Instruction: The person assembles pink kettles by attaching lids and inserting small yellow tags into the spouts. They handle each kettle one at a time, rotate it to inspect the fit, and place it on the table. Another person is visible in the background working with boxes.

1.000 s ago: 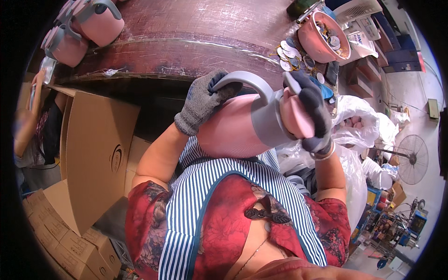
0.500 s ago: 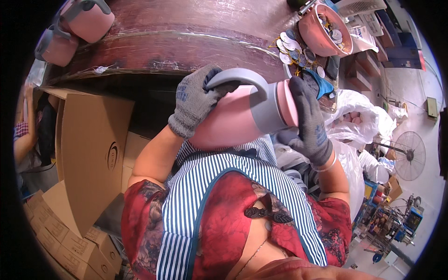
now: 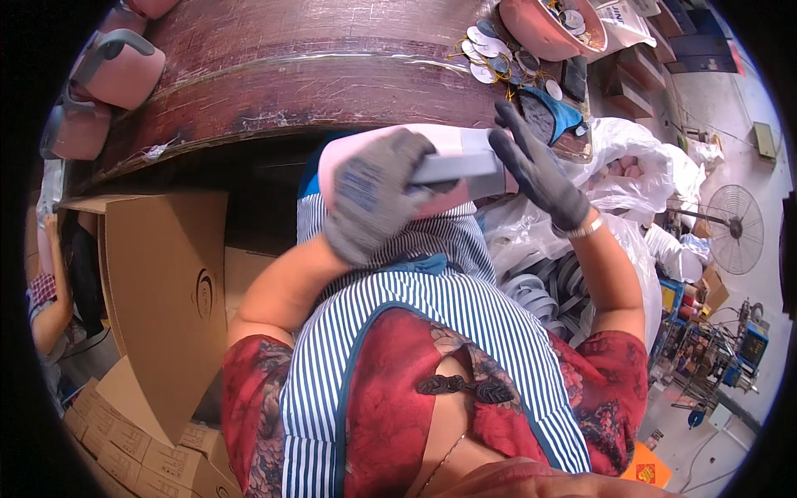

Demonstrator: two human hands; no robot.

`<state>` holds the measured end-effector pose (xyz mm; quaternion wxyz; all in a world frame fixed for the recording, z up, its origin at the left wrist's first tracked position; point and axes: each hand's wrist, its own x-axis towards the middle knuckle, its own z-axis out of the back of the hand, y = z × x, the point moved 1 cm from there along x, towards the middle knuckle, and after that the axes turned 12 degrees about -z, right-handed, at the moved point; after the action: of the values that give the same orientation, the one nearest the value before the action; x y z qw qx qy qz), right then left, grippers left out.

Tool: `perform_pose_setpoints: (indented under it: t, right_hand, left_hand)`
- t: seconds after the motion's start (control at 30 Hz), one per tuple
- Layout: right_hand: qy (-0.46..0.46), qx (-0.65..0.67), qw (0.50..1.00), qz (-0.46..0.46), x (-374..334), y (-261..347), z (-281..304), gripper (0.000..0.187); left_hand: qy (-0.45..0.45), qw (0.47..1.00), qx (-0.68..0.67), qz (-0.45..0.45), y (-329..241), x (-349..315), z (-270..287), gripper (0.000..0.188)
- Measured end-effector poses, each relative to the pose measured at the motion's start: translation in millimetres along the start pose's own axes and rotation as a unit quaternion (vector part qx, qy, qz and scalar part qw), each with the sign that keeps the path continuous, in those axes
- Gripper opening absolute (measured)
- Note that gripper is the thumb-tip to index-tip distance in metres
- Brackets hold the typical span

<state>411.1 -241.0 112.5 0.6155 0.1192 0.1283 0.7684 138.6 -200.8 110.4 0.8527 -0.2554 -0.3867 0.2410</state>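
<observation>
A pink jug [image 3: 444, 139] with a grey collar lies on its side across my lap, below the table edge. Its grey handle [image 3: 465, 168] faces up toward me. My left hand [image 3: 371, 195], in a grey knitted glove with a dark palm, is closed around the handle. At the jug's grey mouth end is my right hand [image 3: 544, 176], gloved alike, fingers stretched out and apart. The fingertips are close to the rim or touching it; I cannot tell which. The hand and the jug's angle hide the pink lid.
Beyond lies a worn red table [image 3: 307, 83] with more pink jugs [image 3: 129, 70] at left. Round tags on strings [image 3: 490, 54], a pink basin [image 3: 548, 29] and a blue-black cloth [image 3: 552, 116] sit at right. An open carton [image 3: 166, 290] stands left; a bag of grey parts [image 3: 552, 290] right.
The jug has rolled so its handle faces me, and my left hand has turned over with it. My right hand has come off the lid, its fingers opening. The view has shifted a little.
</observation>
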Motion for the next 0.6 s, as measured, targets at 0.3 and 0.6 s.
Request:
perform_pose_setpoints:
  t: [0.3,0.6]
  right_hand:
    - [-0.023,0.126,0.992,0.017,-10,-16,-21,0.045]
    - [0.014,0.029,0.977,0.212,-34,55,59,0.091]
  left_hand:
    - [0.011,0.998,0.055,-0.040,-35,-22,-45,0.034]
    - [0.118,0.856,-0.444,0.237,34,-14,27,0.033]
